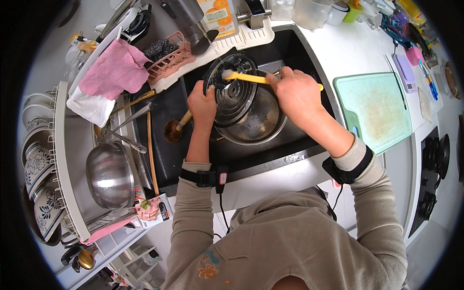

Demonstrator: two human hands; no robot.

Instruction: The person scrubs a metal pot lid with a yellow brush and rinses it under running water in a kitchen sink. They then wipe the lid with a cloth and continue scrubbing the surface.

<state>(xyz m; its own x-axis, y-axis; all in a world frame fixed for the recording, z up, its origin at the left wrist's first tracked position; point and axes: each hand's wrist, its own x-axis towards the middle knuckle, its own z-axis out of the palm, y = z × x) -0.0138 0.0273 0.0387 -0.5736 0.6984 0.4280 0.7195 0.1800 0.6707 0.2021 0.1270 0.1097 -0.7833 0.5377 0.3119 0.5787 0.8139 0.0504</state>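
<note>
My left hand (203, 105) grips the near-left rim of a round dark pot lid (237, 103), which is tilted up over the sink. In my right hand (295, 90) is a yellow-handled brush (250, 77); its pale bristles touch the lid's inner face near the top left. Below the lid, a stained metal pan (262, 123) lies in the black sink (232, 152), partly covered by the lid and my right hand. To the left of my left wrist is a round brown-bristled pot brush (172, 131) with a wooden handle.
On the left, a dish rack (70, 163) holds patterned bowls (36, 166) and a steel bowl (110, 175). A pink cloth (114, 69) hangs beside a pink sponge basket (174, 58). The faucet (255, 14) stands behind the sink; a green cutting board (373, 108) lies right.
</note>
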